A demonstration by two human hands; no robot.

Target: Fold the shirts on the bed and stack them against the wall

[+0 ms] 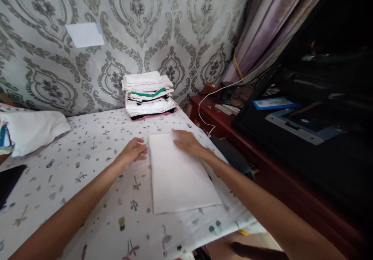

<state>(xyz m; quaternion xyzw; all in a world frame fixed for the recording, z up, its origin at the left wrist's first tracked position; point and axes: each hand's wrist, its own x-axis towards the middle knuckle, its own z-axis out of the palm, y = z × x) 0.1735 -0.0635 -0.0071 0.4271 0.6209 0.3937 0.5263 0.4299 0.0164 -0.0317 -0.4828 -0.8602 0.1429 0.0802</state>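
Observation:
A white cloth (180,178), folded into a flat rectangle, lies on the patterned bed sheet (110,198) in front of me. My right hand (188,143) rests on the cloth's far right part with the fingers stretched out over it. Just left of the cloth's far left corner, my left hand (134,151) hovers close to the sheet, its fingers loosely bent and apart, holding nothing. Behind both hands stands a stack of folded clothes (150,95), mostly white, with green, black and pink edges showing.
A white cloth heap (37,130) lies at the left, near a dark flat object (10,182). Against the patterned wall (175,31) hangs a white paper (85,35). At the right are a red-brown desk (212,114), a white cable (201,106) and a large black screen (309,136).

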